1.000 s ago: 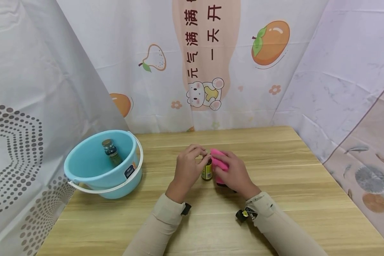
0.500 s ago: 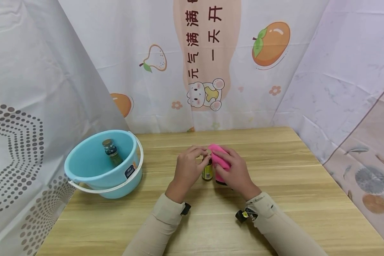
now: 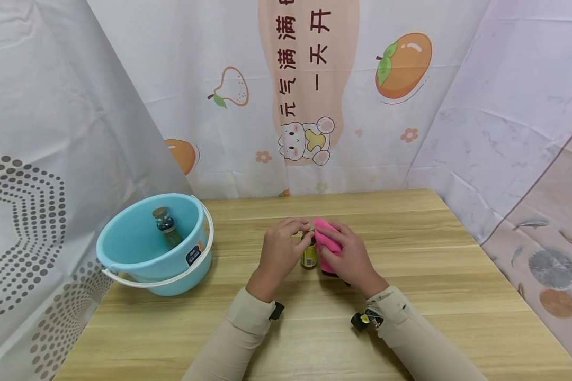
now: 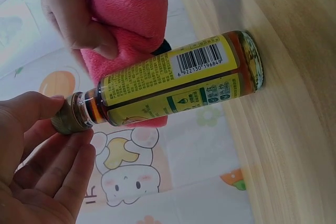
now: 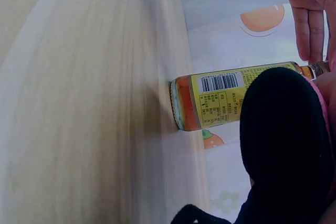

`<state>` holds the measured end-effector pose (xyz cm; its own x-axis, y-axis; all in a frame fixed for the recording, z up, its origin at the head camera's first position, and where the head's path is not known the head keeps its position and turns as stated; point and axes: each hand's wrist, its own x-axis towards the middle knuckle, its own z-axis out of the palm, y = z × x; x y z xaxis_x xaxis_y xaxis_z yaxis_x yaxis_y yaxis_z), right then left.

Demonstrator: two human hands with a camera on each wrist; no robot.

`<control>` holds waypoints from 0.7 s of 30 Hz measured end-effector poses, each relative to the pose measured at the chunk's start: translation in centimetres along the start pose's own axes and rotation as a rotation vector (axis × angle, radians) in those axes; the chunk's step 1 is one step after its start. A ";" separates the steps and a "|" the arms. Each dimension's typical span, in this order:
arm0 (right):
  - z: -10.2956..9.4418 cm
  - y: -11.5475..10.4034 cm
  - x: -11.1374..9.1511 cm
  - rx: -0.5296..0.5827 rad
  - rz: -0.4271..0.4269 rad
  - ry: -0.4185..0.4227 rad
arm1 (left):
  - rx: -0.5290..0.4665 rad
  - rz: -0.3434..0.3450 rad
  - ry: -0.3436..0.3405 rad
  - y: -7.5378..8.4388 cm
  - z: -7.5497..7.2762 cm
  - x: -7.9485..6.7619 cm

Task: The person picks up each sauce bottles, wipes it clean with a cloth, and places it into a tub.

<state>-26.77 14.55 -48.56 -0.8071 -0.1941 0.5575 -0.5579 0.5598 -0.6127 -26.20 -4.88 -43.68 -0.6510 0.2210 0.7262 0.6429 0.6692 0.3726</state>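
My left hand pinches the gold cap of a small glass bottle between thumb and fingers. Reddish-brown liquid shows inside, and a yellow label with a barcode wraps the bottle. It stands upright, its base right at the tabletop. My right hand grips a pink fuzzy cloth with black parts, and holds it up along the bottle's right side. A black padded part of this cloth item covers some of the bottle in the right wrist view.
On the left of the wooden table stands a light blue bucket with its white handle hanging down in front. A dark jar-like bottle with a brown lid leans inside it. A printed curtain hangs behind the table.
The pink cloth has shifted slightly up the bottle, then slightly back down, in my right hand. My left hand keeps its pinch on the cap, and the bottle stays in place.
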 end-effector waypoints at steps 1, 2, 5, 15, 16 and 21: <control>0.0 0.1 0.0 -0.006 0.007 -0.008 | 0.000 -0.003 -0.002 0.0 0.0 0.0; 0.1 0.1 0.0 -0.013 0.014 -0.016 | -0.001 -0.005 -0.003 0.0 0.0 0.0; 0.1 0.2 0.0 -0.044 0.035 -0.045 | -0.013 -0.012 -0.010 0.0 0.0 0.0; 0.4 0.6 -0.4 -0.124 0.167 -0.224 | -0.043 -0.009 -0.016 0.0 0.0 0.0; 0.5 0.7 -0.5 -0.127 0.176 -0.238 | -0.040 -0.008 -0.015 0.0 0.0 0.0; 0.6 0.8 -0.6 -0.154 0.200 -0.285 | -0.027 -0.006 -0.018 0.1 0.1 -0.1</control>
<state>-26.85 14.62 -49.78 -0.9307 -0.2729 0.2437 -0.3656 0.7197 -0.5902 -26.12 -4.80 -43.80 -0.6619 0.2295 0.7137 0.6493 0.6512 0.3928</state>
